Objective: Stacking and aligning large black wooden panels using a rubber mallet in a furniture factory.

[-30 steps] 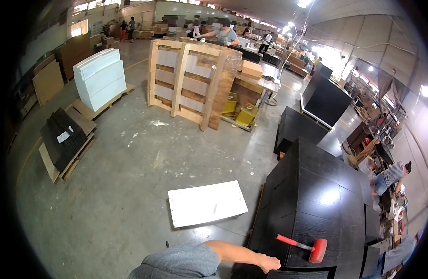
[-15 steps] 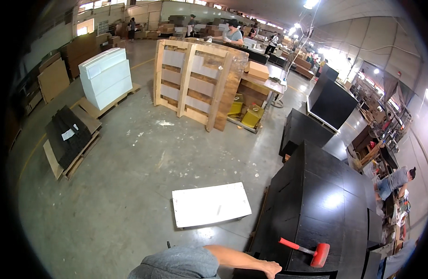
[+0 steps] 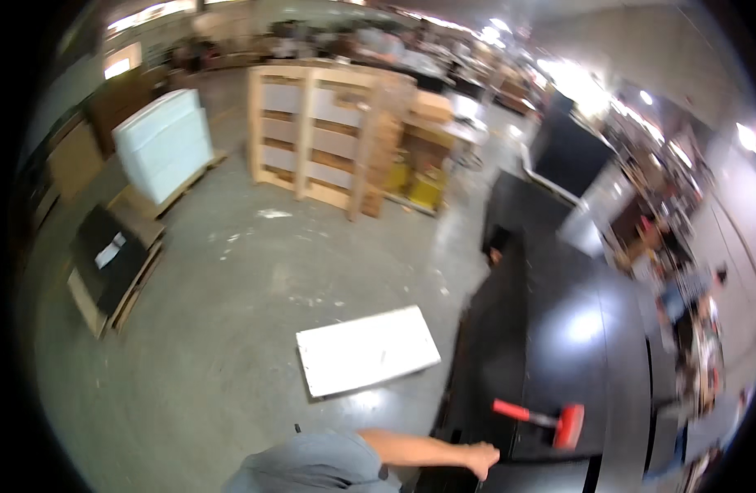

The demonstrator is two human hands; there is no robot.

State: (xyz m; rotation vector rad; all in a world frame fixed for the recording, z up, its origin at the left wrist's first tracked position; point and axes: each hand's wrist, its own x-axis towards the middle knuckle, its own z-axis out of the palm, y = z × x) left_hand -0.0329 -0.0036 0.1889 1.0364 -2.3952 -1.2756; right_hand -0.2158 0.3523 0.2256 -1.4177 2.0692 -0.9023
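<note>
My left hand (image 3: 480,460), on a bare forearm from a grey sleeve, reaches right across the lower edge of the view. Its fingers are curled round the near left edge of a black panel (image 3: 542,475) at the near end of a large stack of black furniture pieces (image 3: 562,353); blur hides the fingertips. A mallet (image 3: 568,426) with a red head and red grip lies on the black top just beyond this hand, untouched. My right hand is out of view.
A low white-topped platform (image 3: 368,352) stands on the floor left of the black stack. Farther off are an upright wooden pallet (image 3: 309,140), white-wrapped boards (image 3: 166,144) and dark panels on a pallet (image 3: 111,255). A person (image 3: 691,287) is at the far right.
The whole view has shifted and blurred with head motion. My left hand stays at the black panel's edge, and the mallet lies where it was.
</note>
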